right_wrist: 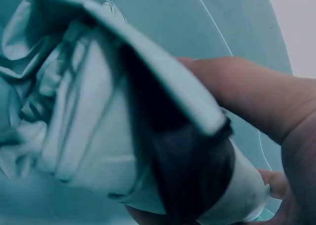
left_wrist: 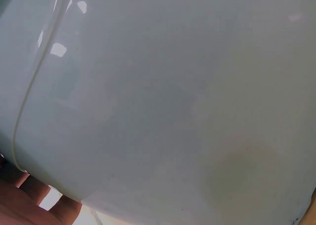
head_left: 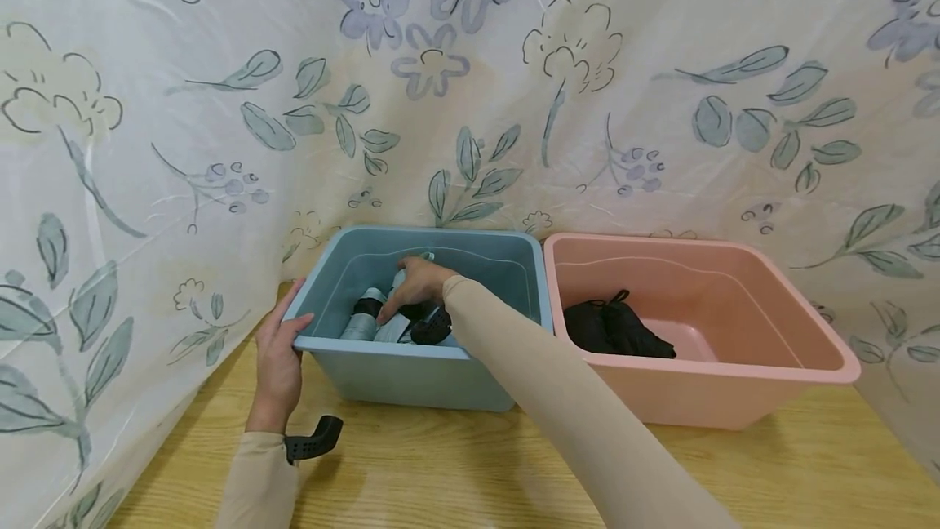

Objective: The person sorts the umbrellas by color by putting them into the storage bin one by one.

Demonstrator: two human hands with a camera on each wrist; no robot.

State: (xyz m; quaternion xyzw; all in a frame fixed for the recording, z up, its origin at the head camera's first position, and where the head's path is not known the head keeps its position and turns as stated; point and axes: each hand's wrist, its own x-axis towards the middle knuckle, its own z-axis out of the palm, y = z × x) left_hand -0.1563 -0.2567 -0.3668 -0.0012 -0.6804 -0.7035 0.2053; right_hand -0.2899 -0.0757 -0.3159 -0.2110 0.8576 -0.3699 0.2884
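Note:
Inside the blue bin (head_left: 419, 374), my right hand (head_left: 417, 288) grips a folded light-blue umbrella (right_wrist: 98, 111) with a dark lining. In the right wrist view, the thumb lies along one side of its cloth and fingers (right_wrist: 271, 183) show behind it. Part of this umbrella is hidden under the hand in the head view. Just left of it lies another light-blue folded umbrella (head_left: 363, 317) with a black band. My left hand (head_left: 281, 349) holds the bin's left rim, thumb over the edge; its fingers (left_wrist: 37, 188) show along the wall in the left wrist view.
A pink bin (head_left: 705, 394) stands against the blue bin's right side, with black folded umbrellas (head_left: 617, 326) at its left end. Both bins rest on a wooden table (head_left: 411, 464). A flowered cloth (head_left: 470, 162) hangs behind them and along the left.

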